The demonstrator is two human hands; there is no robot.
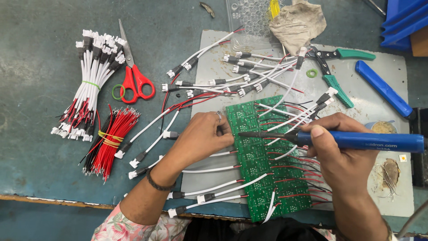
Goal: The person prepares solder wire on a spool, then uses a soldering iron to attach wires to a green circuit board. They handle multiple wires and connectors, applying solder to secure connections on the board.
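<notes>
One green circuit-board panel lies at the centre of a grey mat, and all positions below are given relative to it. Red, black and white leads already run off both long edges of the panel, those on the near-left side ending in white plug connectors. The right hand, over the panel's right edge, is closed in a pen-like grip around a blue-handled soldering iron, whose dark tip reaches across to the panel's upper-left area. The left hand, at the panel's left edge, has its fingertips bunched together at that edge; whether they pinch a lead or only steady the panel cannot be told. Judged from this arrangement, the step in hand is soldering a lead to a pad near the upper-left of the panel; the next move would call for holding the wire steady against its pad while the tip is applied.

Above the panel lie further loose connector leads and a crumpled cloth. Above and to the right are green-handled cutters and a blue tool. Far left of the panel are red-handled scissors, a banded bundle of white leads and a banded bundle of red wires.
</notes>
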